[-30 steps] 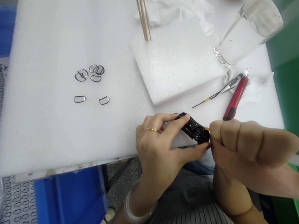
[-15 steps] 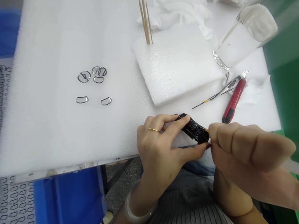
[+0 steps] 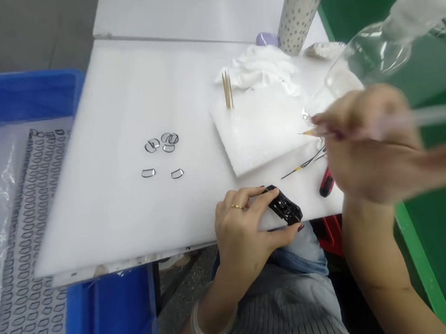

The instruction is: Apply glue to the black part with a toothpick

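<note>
My left hand (image 3: 243,224) grips a small glossy black part (image 3: 285,209) at the near edge of the white foam sheet (image 3: 133,205), with thumb below and fingers on top. My right hand (image 3: 364,145), blurred by motion, is raised over the right side of the sheet. Its fingers are pinched on a thin stick with an orange tip (image 3: 308,132) that points left toward the raised foam block (image 3: 262,128).
Several small black-rimmed clear rings (image 3: 163,143) lie mid-sheet. Wooden sticks (image 3: 227,90) stand in the foam block. Tweezers (image 3: 303,164) and a red knife (image 3: 327,184) lie by my right hand. A white cloth (image 3: 262,71), dotted tube (image 3: 301,6) and blue bin (image 3: 17,98) surround them.
My right hand has lifted away from the black part and swung up and back with the thin stick. The view has pulled back and tilted up. My left hand still grips the part.
</note>
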### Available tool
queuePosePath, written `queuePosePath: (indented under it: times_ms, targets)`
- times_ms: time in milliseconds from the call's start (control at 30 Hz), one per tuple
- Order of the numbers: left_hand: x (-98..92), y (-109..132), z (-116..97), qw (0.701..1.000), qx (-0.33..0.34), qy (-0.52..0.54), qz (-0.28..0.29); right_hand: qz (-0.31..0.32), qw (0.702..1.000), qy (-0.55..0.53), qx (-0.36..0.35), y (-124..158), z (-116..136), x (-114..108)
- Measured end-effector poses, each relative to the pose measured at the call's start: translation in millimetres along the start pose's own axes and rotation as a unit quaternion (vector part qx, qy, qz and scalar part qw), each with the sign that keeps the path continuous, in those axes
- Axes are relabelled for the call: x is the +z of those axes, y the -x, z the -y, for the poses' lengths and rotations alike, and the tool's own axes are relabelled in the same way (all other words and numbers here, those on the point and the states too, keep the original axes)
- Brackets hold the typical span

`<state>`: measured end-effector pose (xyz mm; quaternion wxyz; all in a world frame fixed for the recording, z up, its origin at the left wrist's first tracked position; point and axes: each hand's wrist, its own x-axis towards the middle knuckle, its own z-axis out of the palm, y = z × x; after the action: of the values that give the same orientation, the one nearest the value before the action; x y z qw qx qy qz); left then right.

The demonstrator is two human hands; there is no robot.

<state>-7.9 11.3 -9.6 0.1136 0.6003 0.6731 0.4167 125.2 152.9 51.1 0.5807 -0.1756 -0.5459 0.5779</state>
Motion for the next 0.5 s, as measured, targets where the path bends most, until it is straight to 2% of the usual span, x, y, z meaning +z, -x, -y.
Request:
queuePosePath:
  times_ms: [100,133,167,233,267,300,333,400,433,467,500]
  targets:
    - [-4.1,-0.6,1.3,0.999,0.025,0.008,0.025,0.037,0.986,0.148,0.064,-17.7,-15.5,-7.9]
    - [-6.0,-1.1,2.2,0.999,0.036,0.011,0.038,0.030,0.980,0.188,0.055,-16.6,-15.0,-8.2]
    - [-7.9,-1.6,3.3,0.997,0.048,0.011,0.051,0.003,0.974,0.225,0.016,-12.2,-11.5,-6.4]
    - [-11.4,-2.7,6.0,0.995,0.068,0.008,0.073,-0.093,0.937,0.306,-0.140,3.5,1.1,5.4]
    - [-12.8,-3.4,7.5,0.994,0.073,0.007,0.083,-0.157,0.895,0.345,-0.234,12.5,7.9,15.4]
    - [-13.6,-4.0,9.0,0.993,0.076,0.007,0.092,-0.204,0.857,0.376,-0.287,20.6,13.0,27.4]
    - [-14.1,-4.5,10.6,0.992,0.076,0.010,0.102,-0.208,0.851,0.391,-0.284,26.1,15.2,40.3]
    - [-13.9,-5.4,13.7,0.990,0.072,0.019,0.117,-0.052,0.886,0.420,-0.188,25.8,8.5,63.9]
    - [-13.5,-5.5,15.1,0.990,0.070,0.023,0.123,0.016,0.878,0.464,-0.116,19.2,-0.4,72.3]
    - [-12.9,-5.4,16.5,0.989,0.067,0.028,0.126,0.053,0.855,0.512,-0.058,8.7,-12.0,77.5]
    - [-12.3,-5.0,17.7,0.989,0.065,0.031,0.129,0.057,0.825,0.562,-0.004,-4.5,-25.1,79.5]
